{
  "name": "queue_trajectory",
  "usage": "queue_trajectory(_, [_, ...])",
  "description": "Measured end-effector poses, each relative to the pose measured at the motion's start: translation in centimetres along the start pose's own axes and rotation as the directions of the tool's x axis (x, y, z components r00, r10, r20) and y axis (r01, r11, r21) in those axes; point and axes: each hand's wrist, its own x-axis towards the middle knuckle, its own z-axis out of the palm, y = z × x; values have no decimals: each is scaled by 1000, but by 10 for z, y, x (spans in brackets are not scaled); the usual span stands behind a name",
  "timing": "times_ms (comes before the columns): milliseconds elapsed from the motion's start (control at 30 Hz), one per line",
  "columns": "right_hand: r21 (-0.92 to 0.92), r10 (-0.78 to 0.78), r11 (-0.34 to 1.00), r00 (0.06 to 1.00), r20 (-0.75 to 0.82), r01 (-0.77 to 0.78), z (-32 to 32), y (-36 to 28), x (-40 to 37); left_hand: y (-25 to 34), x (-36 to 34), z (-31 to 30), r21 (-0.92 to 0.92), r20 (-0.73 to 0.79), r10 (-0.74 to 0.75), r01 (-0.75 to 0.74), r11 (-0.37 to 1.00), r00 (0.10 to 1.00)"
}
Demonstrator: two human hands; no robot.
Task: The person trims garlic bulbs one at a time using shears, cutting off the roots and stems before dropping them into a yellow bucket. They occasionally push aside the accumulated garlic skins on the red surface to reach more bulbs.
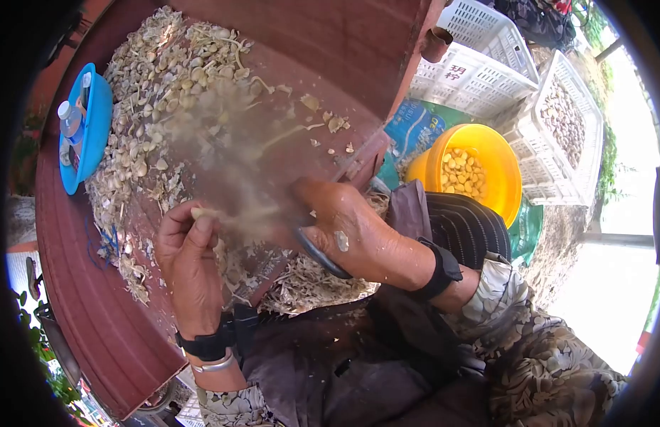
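My left hand (190,256) is closed, pinching a pale garlic-like bulb (199,213) between thumb and fingers. Its dry stem seems to run right, into a blur of motion or dust. My right hand (351,224) is wrapped round shears with a dark curved handle (321,254); smearing hides the blades. A pale flake sticks to the back of this hand. Beyond both hands, a heap of pale bulbs with dry stems (141,128) covers much of the reddish-brown metal surface (316,71).
Far left on the surface, a blue basin (100,135) holds a plastic bottle (70,119). Dry trimmings (316,288) lie by my lap. To the right stands a yellow bucket (511,178) with yellow pieces inside. White crates (479,78) stand behind it, one filled with small bulbs (563,121).
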Motion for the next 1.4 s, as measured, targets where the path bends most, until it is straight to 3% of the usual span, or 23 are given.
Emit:
queue_trajectory(167, [152,9,988,998,-68,1,14,-4,7,6,-16,18,-19,86,-22,24,1000,996])
queue_trajectory(267, [326,125,936,992,35,-130,8,-14,10,9,-22,28,25,125,-5,2,1000,992])
queue_trajectory(367, [247,78,965,996,34,-83,4,-16,10,7,-24,26,-18,136,-18,21,1000,991])
queue_trajectory(567, [279,52,959,998,21,-56,5,-14,8,-5,-26,24,-122,161,-31,51,991,987])
queue_trajectory(700, [96,-38,995,999,-6,38,12,-8,6,-11,-24,15,-121,218,-91,119,985,972])
queue_trajectory(767, [34,-53,998,999,2,53,12,-13,4,-14,-25,8,-212,272,-113,174,962,956])
queue_trajectory(800, [123,1,992,999,36,-6,10,-15,4,-15,-26,6,-257,299,-121,201,945,947])
queue_trajectory(867, [290,102,948,988,113,-131,5,-18,5,-12,-27,8,-262,262,-188,257,930,947])
queue_trajectory(1000, [193,43,980,998,45,-51,11,-15,6,2,-33,38,-186,65,-225,233,954,972])
queue_trajectory(1100, [161,-18,987,1000,-9,19,16,-12,3,-8,-32,32,-75,148,-146,158,985,978])
queue_trajectory(1167, [164,-15,986,1000,-15,17,14,-13,2,-7,-32,26,-120,164,-162,183,976,973])
queue_trajectory(1267, [47,77,996,989,-129,-71,8,-18,5,-8,-40,14,-183,164,-154,183,966,974])
queue_trajectory(1300, [-23,34,999,981,-191,-39,10,-9,6,-8,-44,9,-202,158,-146,176,963,977])
queue_trajectory(1400, [-20,62,997,951,-302,-71,6,2,10,0,-58,-4,-100,1,-103,103,990,995])
